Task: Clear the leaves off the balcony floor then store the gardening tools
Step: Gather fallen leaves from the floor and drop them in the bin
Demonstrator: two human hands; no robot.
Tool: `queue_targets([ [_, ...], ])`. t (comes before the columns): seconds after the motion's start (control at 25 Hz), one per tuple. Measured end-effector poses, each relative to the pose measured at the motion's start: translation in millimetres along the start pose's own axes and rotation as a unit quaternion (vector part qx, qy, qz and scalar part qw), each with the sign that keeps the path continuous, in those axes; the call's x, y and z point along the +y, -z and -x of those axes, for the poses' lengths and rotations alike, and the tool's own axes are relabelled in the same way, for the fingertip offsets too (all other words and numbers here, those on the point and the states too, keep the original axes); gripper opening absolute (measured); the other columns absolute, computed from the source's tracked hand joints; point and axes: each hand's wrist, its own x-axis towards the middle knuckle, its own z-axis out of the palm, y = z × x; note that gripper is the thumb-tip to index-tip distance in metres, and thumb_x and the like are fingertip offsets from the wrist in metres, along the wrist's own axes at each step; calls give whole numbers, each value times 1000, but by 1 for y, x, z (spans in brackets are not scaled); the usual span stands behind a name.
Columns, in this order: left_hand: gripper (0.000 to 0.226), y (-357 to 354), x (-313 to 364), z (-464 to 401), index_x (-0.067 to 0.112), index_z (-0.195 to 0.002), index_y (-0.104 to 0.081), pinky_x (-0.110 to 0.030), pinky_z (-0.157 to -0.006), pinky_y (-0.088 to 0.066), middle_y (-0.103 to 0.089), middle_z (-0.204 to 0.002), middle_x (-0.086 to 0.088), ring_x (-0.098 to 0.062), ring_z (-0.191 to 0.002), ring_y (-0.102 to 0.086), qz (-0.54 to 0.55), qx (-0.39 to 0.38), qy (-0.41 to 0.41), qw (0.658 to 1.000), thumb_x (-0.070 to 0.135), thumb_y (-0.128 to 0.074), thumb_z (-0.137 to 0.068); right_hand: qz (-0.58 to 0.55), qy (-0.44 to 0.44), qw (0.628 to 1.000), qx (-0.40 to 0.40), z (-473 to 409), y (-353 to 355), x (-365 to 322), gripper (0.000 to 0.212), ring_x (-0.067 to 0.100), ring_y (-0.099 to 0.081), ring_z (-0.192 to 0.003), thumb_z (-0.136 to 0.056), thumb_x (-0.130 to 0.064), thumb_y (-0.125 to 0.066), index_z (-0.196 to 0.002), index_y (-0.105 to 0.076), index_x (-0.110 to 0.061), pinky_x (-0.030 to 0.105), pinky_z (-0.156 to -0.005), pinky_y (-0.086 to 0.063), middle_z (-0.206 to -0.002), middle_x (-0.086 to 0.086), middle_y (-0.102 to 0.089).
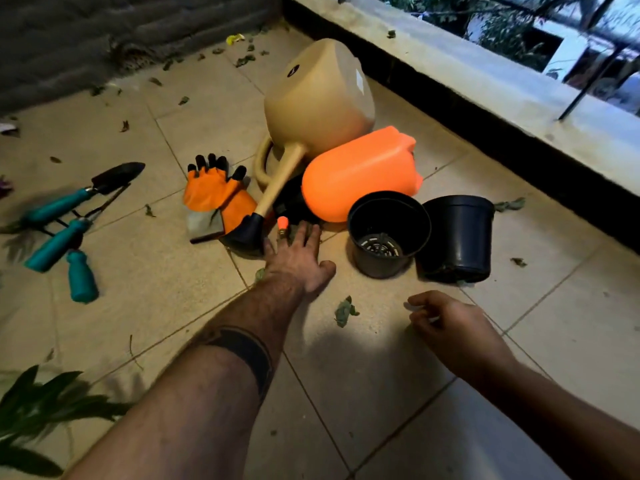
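My left hand [299, 259] lies flat with straight fingers on the tiled floor [166, 292], fingertips touching a leaf just below the orange sprayer [360, 173]. My right hand [450, 323] hovers low at the right, fingers loosely curled, holding nothing. A green leaf [344, 311] lies between the two hands. More small leaves are scattered toward the far wall and near the ledge. A beige watering can [318, 98] lies on its side behind the sprayer. Orange gloves [216, 194] lie left of its spout. Teal-handled hand tools [65, 220] lie at the left.
Two black plastic pots stand right of my left hand: one tipped toward me [388, 233], one upside down [457, 237]. A concrete ledge [485, 81] with a railing runs along the right. A leafy plant [38, 407] shows at bottom left.
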Motion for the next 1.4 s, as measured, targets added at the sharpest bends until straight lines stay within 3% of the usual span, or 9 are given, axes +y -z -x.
queue_targets([
  [0.28,71,-58,23,102,31,-160,8,-51,-124,8,18,-168,-1,-30,-154,18,125,54,-18,991,58,-20,-101,11,-21,999,42,-11,10,18,19,7,-63,-99,-102,-32,-54,-112,-66,-41,39,-85,-57,-110,-17,-66],
  [0.4,68,-65,28,133,34,-158,-18,-51,-124,8,-5,-167,2,-26,-155,4,136,112,-75,981,57,-14,-94,61,-16,997,32,-9,15,27,14,5,-60,-91,-102,-36,-52,-102,-64,-42,35,-77,-56,-102,-21,-63],
  [0.52,69,-52,10,115,34,-157,-20,-52,-125,0,-8,-166,1,-24,-153,0,163,171,23,971,60,-17,-94,106,-14,994,36,-10,18,31,14,8,-57,-87,-102,-37,-49,-97,-62,-39,33,-72,-53,-99,-16,-63],
  [0.6,90,-55,12,110,29,-161,-7,-52,-125,3,4,-169,1,-25,-154,10,186,123,71,972,78,-3,-85,137,-18,989,55,-12,20,32,17,14,-61,-92,-100,-39,-46,-97,-63,-36,35,-75,-53,-101,-14,-65],
  [0.68,109,-75,43,124,24,-161,-10,-49,-125,7,4,-170,-1,-25,-154,14,176,85,27,980,89,8,-75,199,-22,978,62,-14,24,38,20,16,-63,-95,-99,-40,-42,-96,-60,-32,31,-72,-49,-103,-13,-66],
  [0.8,105,-106,100,159,11,-148,-48,-42,-118,-13,-34,-161,-11,-32,-148,-19,137,85,-116,980,87,-16,-84,271,-55,955,107,-9,52,64,18,19,-62,-97,-99,-41,-40,-89,-53,-33,30,-67,-40,-99,-10,-65],
  [1.12,108,-123,154,148,4,-149,-36,-57,-109,-26,-43,-153,-22,-43,-141,-34,83,141,-193,967,80,-48,-71,184,-164,933,262,-75,101,111,35,25,-47,-120,-102,-36,-51,-133,-54,-21,40,-88,-48,-132,7,-51],
  [1.32,83,-113,195,144,17,-140,-57,-50,-107,-30,-50,-151,-10,-37,-141,-36,130,144,-283,939,78,-30,-91,167,-186,948,195,-129,115,96,75,33,-24,-152,-98,-9,-58,-161,-19,-19,55,-116,-35,-168,10,-17],
  [1.4,57,-112,192,135,25,-133,-61,-47,-105,-35,-60,-142,-2,-35,-133,-51,140,47,-335,931,61,-35,-98,197,-180,950,160,-143,118,88,89,33,-13,-156,-94,-2,-61,-163,-8,-23,58,-117,-33,-171,8,-2],
])
